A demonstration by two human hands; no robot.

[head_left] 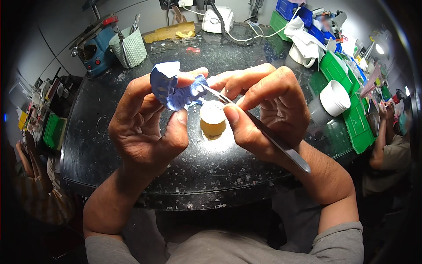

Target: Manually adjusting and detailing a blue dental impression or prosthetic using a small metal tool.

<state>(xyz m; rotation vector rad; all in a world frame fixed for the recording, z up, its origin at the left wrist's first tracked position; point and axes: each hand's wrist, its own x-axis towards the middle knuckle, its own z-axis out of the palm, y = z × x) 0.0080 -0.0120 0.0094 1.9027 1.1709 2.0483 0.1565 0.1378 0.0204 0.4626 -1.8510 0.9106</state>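
Blue piece sits just above the middle of the frame, raised off the black table. Our left hand grasps its left part between thumb and fingers; our right hand pinches a metal tool, its tip at the piece's right end. Below, near the centre, stands a yellow cylinder. We judge the piece light and somewhat rubbery, not slippery, though its thin, ragged right end could tear if we pulled hard. We would hold it by the broad left part, pressing gently, and keep our fingertips off the pitted surface and narrow edges.
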